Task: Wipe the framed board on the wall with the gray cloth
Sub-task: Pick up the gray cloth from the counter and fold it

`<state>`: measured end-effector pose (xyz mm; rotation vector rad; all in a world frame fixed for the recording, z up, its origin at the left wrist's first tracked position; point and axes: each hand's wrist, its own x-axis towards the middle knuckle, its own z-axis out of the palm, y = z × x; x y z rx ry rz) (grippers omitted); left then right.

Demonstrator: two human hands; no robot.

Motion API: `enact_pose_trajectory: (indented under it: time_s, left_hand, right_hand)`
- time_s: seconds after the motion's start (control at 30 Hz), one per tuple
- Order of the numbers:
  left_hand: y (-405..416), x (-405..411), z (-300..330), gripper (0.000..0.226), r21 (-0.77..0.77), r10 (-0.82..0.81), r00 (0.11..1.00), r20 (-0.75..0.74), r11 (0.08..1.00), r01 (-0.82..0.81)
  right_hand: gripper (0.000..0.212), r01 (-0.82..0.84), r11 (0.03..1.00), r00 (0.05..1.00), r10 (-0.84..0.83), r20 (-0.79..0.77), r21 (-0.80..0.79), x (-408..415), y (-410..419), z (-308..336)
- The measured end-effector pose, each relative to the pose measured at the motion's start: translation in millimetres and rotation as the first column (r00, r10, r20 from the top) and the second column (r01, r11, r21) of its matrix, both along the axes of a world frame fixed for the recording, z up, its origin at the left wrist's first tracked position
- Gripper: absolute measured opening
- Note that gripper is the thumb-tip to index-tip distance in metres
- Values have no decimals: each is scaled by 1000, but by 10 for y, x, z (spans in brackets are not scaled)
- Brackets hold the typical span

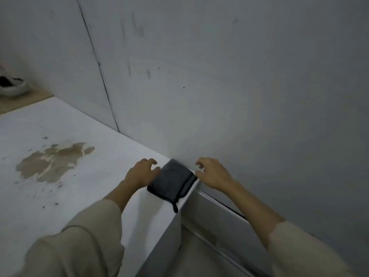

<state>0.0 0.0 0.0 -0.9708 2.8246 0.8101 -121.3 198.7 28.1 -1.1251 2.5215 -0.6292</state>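
A folded gray cloth point(172, 181) with black edging and a black loop lies on the corner of a white surface point(83, 126), close against the wall. My left hand point(142, 172) hovers at the cloth's left edge with its fingers curled and apart, holding nothing. My right hand point(211, 173) is just to the cloth's right, fingers spread, thumb near the cloth's far right corner. No framed board is in view; only the gray-white wall point(229, 76) with faint scuff marks shows.
A brown stain point(52, 162) with small specks marks the white surface at left. A vertical seam point(99, 72) runs down the wall. A white shoe point(11, 86) sits on a tan floor at far left. The floor drops away below the surface's right edge.
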Motion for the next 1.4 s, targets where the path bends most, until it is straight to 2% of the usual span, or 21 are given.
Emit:
enact_pose_trajectory:
  time_s: [0.13,0.23,0.4,0.57,0.67,0.77,0.87,0.97,1.07,1.23,1.3,1.4]
  left_hand:
    - [-185,-151,-360,44,80,96,992,86,992,-102]
    - [-315,-325,-674,48,146,146,981,131,975,-165]
    - [-385,-532,-1012,51,155,167,968,189,968,-197]
    - [-387,-634,-1156,45,136,215,962,170,962,-239]
    - [-342,-676,-1084,31,157,173,980,95,970,-187]
    - [-305,-678,-805,23,199,70,997,-35,978,-62]
    - [-258,-654,-285,18,236,-108,984,-142,962,140]
    - [-220,-646,261,11,219,-288,942,-169,921,321]
    - [-177,-647,818,10,154,-450,881,-148,869,469]
    - [-112,-590,1594,9,-2,-582,811,-59,812,583]
    - [-97,-546,1844,8,-69,-579,814,-49,815,576]
    - [-91,-481,2148,5,-219,-524,851,-28,834,507]
  right_hand:
    - [33,-16,999,997,13,72,41,-121,-218,-392]
    - [39,-6,999,991,0,137,48,-231,-383,-749]
    - [47,62,997,979,-68,190,40,-337,-487,-1216]
    - [43,97,995,985,-94,146,-8,-356,-456,-1429]
    - [43,81,997,986,-80,148,-1,-387,-446,-1414]
    - [45,86,996,979,-86,183,6,-438,-448,-1293]
    - [53,148,984,961,-120,248,-100,-494,-447,-991]
    - [74,204,965,916,-129,381,-164,-559,-471,-630]
    - [92,198,960,829,-55,557,-200,-545,-447,-185]
    - [72,194,906,742,114,661,-375,-479,-354,513]
    - [60,203,884,751,136,646,-422,-436,-316,722]
    - [40,218,820,813,147,563,-530,-354,-282,990]
